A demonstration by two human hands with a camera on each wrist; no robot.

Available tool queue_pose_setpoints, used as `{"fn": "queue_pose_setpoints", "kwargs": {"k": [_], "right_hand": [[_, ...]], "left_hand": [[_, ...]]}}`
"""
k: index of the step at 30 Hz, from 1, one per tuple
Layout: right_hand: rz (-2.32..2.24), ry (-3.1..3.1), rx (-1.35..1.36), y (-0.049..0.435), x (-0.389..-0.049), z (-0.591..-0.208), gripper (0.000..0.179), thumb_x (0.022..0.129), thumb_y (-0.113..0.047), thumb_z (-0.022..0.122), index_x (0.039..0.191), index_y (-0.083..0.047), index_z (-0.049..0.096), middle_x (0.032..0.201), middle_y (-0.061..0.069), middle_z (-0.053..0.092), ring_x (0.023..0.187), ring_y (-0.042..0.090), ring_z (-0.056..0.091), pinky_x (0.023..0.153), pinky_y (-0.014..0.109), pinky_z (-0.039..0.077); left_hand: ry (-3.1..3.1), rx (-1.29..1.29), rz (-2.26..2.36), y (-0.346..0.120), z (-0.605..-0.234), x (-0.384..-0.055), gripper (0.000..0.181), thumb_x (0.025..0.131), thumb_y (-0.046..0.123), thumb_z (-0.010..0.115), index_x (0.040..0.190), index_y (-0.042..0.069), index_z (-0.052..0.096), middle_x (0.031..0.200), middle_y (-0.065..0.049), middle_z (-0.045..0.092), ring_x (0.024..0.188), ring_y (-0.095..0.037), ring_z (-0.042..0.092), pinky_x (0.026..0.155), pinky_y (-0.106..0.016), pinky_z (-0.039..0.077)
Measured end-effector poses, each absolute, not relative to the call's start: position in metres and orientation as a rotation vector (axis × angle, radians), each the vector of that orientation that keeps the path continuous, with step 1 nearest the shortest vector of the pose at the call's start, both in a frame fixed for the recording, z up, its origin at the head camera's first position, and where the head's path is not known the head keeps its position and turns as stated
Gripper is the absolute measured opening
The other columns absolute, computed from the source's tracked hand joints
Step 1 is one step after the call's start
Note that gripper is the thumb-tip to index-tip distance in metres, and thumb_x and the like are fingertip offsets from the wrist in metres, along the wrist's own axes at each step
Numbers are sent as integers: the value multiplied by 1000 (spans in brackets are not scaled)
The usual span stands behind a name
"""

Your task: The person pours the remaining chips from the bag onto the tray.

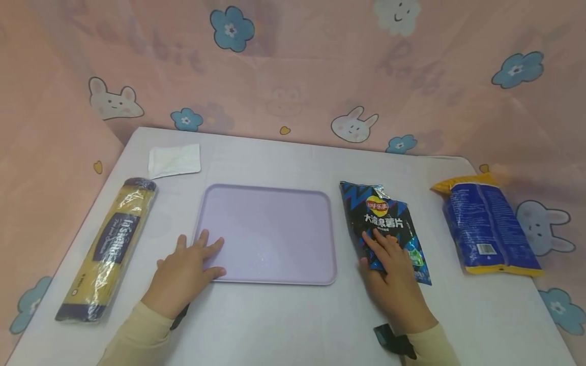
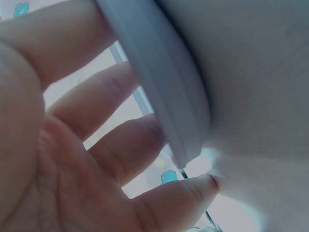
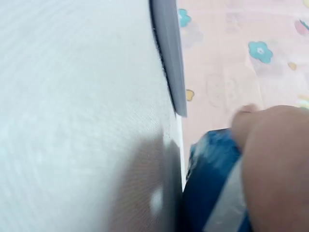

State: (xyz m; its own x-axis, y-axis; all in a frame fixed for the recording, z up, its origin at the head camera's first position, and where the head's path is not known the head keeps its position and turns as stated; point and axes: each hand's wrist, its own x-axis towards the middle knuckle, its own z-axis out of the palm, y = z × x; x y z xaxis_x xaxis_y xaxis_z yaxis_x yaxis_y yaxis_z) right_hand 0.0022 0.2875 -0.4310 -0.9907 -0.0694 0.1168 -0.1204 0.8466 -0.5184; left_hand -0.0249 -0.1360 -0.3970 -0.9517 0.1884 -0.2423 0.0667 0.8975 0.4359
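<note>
A pale purple tray (image 1: pixel 274 234) lies flat on the white table. With fingers spread, my left hand (image 1: pixel 180 274) rests at its front left corner, and the left wrist view has those fingers against the tray's rim (image 2: pixel 159 82). To the right of the tray is a black and blue potato chip bag (image 1: pixel 393 216). My right hand (image 1: pixel 396 282) lies over its lower part, fingers extended on the front face, the thumb near the left side. In the right wrist view, part of the hand covers the blue bag (image 3: pixel 207 179).
On the left lies a long yellow packet (image 1: pixel 123 203) with dark ends. A small white packet (image 1: pixel 175 160) is at the back left. A blue and yellow bag (image 1: pixel 485 218) sits at the table's right edge. Behind hangs a pink printed cloth (image 1: pixel 293 76).
</note>
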Motion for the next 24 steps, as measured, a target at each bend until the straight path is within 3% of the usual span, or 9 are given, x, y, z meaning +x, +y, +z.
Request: {"fn": "queue_pose_setpoints", "kwargs": {"k": [4, 8, 11, 14, 16, 21, 23, 24], "right_hand": [[971, -2767, 142, 293, 1, -430, 54, 107, -12, 61, 160, -17, 50, 165, 15, 43, 151, 49, 34, 120, 67, 25], [1098, -2566, 130, 296, 2, -431, 55, 107, -2, 58, 160, -14, 49, 163, 12, 47, 150, 33, 40, 121, 37, 31], [1179, -2401, 108, 298, 3, -433, 48, 111, -5, 50, 159, -8, 48, 161, 7, 50, 149, 17, 41, 116, 20, 30], [1271, -2239, 31, 299, 5, -434, 45, 116, -20, 42, 158, -5, 48, 160, 2, 52, 146, 9, 43, 114, 18, 30], [1324, -2121, -27, 299, 7, -434, 50, 116, -32, 43, 156, -4, 51, 131, 0, 71, 117, 4, 61, 95, 16, 43], [1525, -1734, -196, 294, 7, -431, 58, 108, -49, 58, 144, -3, 65, 113, 6, 73, 101, 16, 65, 81, 19, 48], [1589, -1598, -298, 292, 7, -428, 52, 110, -46, 56, 141, -6, 68, 140, 12, 66, 126, 26, 59, 102, 24, 47], [1613, -1543, -341, 291, 7, -426, 49, 111, -44, 55, 140, -8, 69, 139, 14, 66, 125, 28, 60, 102, 26, 48]], "left_hand": [[2783, 179, 642, -136, -398, -23, 65, 91, 35, 84, 148, 13, 63, 161, -26, 40, 142, -71, 24, 86, -96, 23], [2783, 168, 659, -135, -399, -22, 66, 90, 35, 84, 149, 12, 63, 161, -26, 39, 142, -71, 22, 86, -96, 20], [2784, 162, 664, -135, -399, -21, 66, 91, 34, 84, 149, 12, 63, 161, -27, 39, 142, -71, 22, 86, -96, 18], [2787, 163, 662, -134, -399, -21, 65, 91, 34, 84, 149, 12, 63, 161, -27, 39, 142, -71, 22, 86, -96, 19], [2789, 165, 663, -134, -399, -21, 65, 91, 34, 84, 149, 12, 63, 161, -27, 40, 143, -71, 22, 86, -96, 19], [2799, 177, 668, -134, -400, -22, 65, 91, 34, 84, 148, 12, 63, 160, -27, 40, 143, -70, 23, 85, -96, 20], [2807, 183, 665, -134, -401, -22, 65, 91, 34, 84, 148, 12, 63, 160, -27, 41, 143, -70, 24, 85, -96, 21], [2809, 184, 663, -134, -401, -22, 65, 91, 34, 84, 148, 12, 63, 160, -27, 41, 143, -70, 24, 85, -96, 22]]}}
